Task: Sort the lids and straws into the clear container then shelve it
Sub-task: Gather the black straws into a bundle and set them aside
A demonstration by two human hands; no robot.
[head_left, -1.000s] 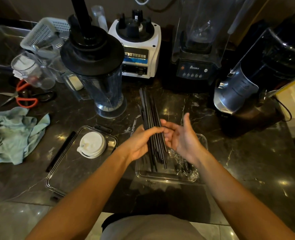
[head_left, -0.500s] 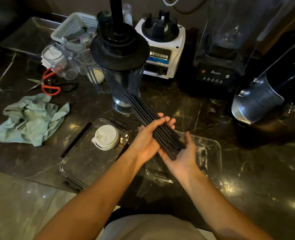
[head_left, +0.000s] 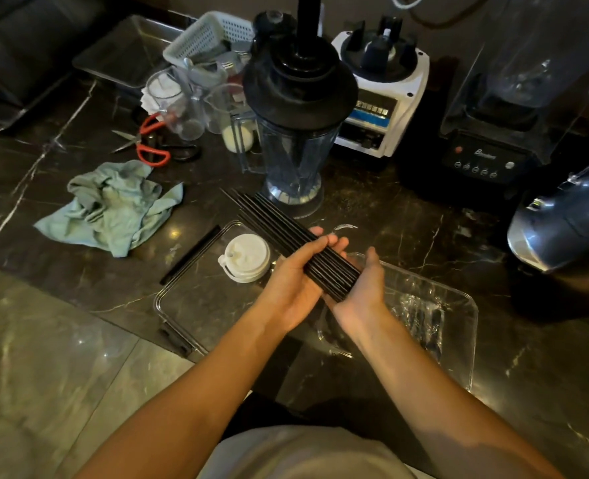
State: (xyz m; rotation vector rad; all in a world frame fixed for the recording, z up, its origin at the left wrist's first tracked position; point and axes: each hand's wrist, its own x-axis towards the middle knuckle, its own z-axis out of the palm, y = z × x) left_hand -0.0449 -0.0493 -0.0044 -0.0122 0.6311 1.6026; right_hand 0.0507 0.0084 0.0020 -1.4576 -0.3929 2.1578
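Note:
A bundle of black straws (head_left: 279, 224) slants up and to the left over the dark marble counter. My left hand (head_left: 294, 285) grips the bundle from the left, fingers curled over its top. My right hand (head_left: 362, 292) cups the bundle's near end from below. Under my right hand lies the clear container (head_left: 458, 326), with some crinkled clear wrapping inside it. To its left the container's clear flat lid (head_left: 196, 305) lies on the counter, and a white cup lid (head_left: 246, 259) rests on it. One loose black straw (head_left: 191, 255) lies beside that flat lid.
A blender jar with a black lid (head_left: 298, 133) stands just behind the straws. Two blender bases (head_left: 379, 98) (head_left: 486, 146) and a steel jug (head_left: 562, 219) line the back and right. A green cloth (head_left: 113, 205), red scissors (head_left: 149, 141), clear cups and a white basket (head_left: 210, 36) sit at the left.
The straw bundle has swung from pointing straight away to slanting up-left. My right hand has closed in under its near end. The view has shifted left.

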